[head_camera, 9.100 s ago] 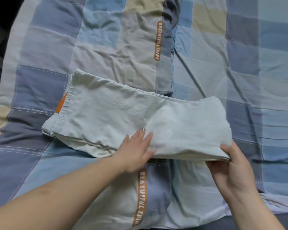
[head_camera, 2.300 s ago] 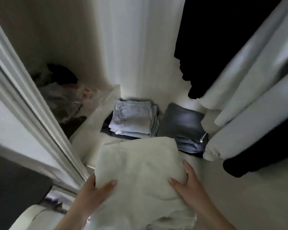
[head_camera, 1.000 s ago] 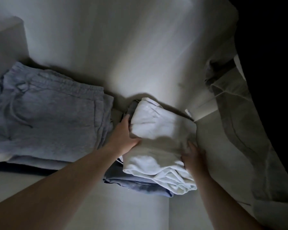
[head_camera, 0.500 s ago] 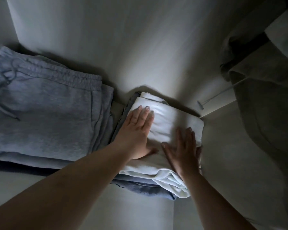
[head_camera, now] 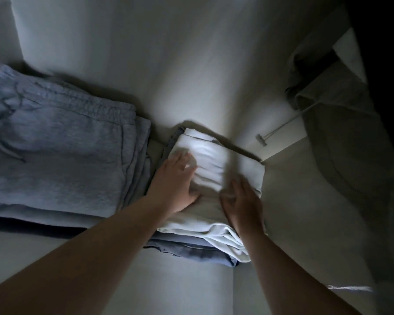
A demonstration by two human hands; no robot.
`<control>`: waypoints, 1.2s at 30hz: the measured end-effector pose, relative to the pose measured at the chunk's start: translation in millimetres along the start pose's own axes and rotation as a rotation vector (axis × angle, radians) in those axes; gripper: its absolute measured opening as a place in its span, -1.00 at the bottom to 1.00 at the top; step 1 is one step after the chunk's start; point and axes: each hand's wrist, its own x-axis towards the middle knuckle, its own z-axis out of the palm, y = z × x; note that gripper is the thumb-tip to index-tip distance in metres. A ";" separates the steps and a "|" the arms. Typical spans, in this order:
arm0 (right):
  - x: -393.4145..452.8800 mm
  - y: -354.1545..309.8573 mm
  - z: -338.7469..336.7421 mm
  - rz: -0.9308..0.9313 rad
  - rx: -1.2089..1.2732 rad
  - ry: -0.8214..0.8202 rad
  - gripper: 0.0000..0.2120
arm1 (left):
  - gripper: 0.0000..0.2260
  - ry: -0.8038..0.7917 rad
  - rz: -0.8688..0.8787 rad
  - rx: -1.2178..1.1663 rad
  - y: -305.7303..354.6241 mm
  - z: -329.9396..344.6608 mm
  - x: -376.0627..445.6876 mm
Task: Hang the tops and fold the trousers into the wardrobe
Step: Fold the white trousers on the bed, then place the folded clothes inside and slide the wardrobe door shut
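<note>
Currently the folded white trousers (head_camera: 216, 169) lie on top of a folded blue garment (head_camera: 191, 248), which rests on the wardrobe floor (head_camera: 187, 289); from frame centre this stack sits at about 4 o'clock. A separate stack topped by grey drawstring joggers (head_camera: 62, 151) lies just beside it at 9 o'clock, apparently apart from it across a narrow gap. The left hand (head_camera: 175, 185) lies flat on the 9 o'clock half of the white trousers, fingers extended and gripping nothing. The right hand (head_camera: 241, 201) lies on the 4 o'clock portion, fingers spread; motion blur obscures the fingertips, but no fabric appears pinched. Both hands read as pressing or smoothing contact only. Handling assessment: the trousers are judged light, soft and fully compliant, with no rigidity of their own. The layered edges at 5 o'clock overhang the blue garment below and look loose, so a single-point lift would probably let the folds fall open. Recommended hold, if repositioning is required: slide flat palms under opposite sides at 9 and 3 o'clock and lift the bundle as one unit, or compress the layers between thumb and fingers along the folded edge. Cloth on cloth should resist sliding, so lift, do not push. A hanging grey garment (head_camera: 341, 142) at 2 o'clock, with a toggled cord (head_camera: 282, 126), hangs near the stack.
</note>
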 end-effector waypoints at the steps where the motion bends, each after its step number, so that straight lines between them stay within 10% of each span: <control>1: -6.7 -3.6 -5.2 0.006 0.052 0.033 -0.48 | -0.43 0.029 -0.019 -0.073 -1.2 -5.2 -11.6; 12: -108.5 -135.2 -110.6 -0.216 0.768 0.035 -0.66 | -0.84 0.080 -0.401 -0.656 6.0 -139.1 -141.1; 19: -182.4 -195.6 -207.2 -0.158 1.141 -0.106 -0.60 | -0.90 0.430 -0.522 -0.893 49.2 -234.6 -238.2; 36: -334.0 -205.8 -435.0 -0.850 1.184 -0.001 -0.69 | -0.90 0.823 -0.385 -0.686 227.4 -363.2 -451.7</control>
